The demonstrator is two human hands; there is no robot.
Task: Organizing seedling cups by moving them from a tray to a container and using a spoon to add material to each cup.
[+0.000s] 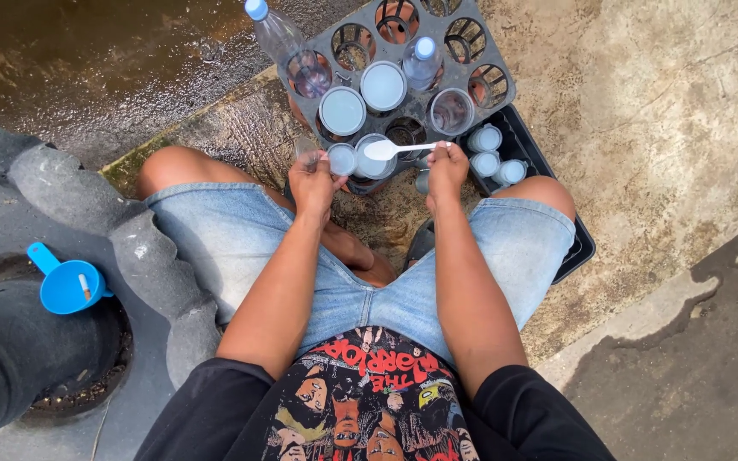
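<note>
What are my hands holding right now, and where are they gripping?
The right hand pinches a white plastic spoon by the end of its handle. The left hand holds a small clear cup by its side.

Bright overhead daylight — short soft shadows, wet-ground glare upper left, sharp focus, mild edge distortion.

Clear plastic bottles (277,36) with blue caps, standing in grey crate (495,75)
</note>
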